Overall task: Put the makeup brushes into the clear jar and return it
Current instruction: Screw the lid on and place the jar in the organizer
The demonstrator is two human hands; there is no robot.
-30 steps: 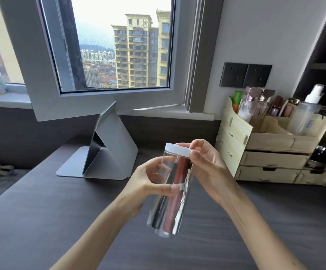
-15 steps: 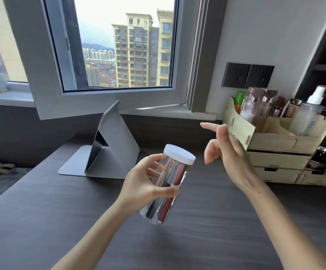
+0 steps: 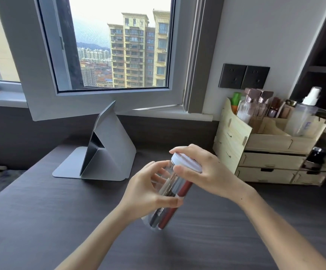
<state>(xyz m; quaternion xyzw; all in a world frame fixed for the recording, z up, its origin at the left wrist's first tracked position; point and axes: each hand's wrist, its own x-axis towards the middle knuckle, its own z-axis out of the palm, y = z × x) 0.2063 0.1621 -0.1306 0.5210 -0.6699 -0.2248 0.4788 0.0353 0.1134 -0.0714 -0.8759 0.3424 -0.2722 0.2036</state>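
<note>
While both hands grip, brush heads (image 3: 170, 189) hide inside the clear jar (image 3: 166, 209).

Right hand (image 3: 207, 173) back on white lid (image 3: 187, 162), gripping it; half second ago lifted clear.

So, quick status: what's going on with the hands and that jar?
Left hand grips clear jar, tilted above desk. Right hand on white lid. Brushes inside. Nothing in the way.

Clear glossy jar (image 3: 170, 193), smooth white lid (image 3: 187, 161); matt wood-grain desk (image 3: 60, 221).
</note>
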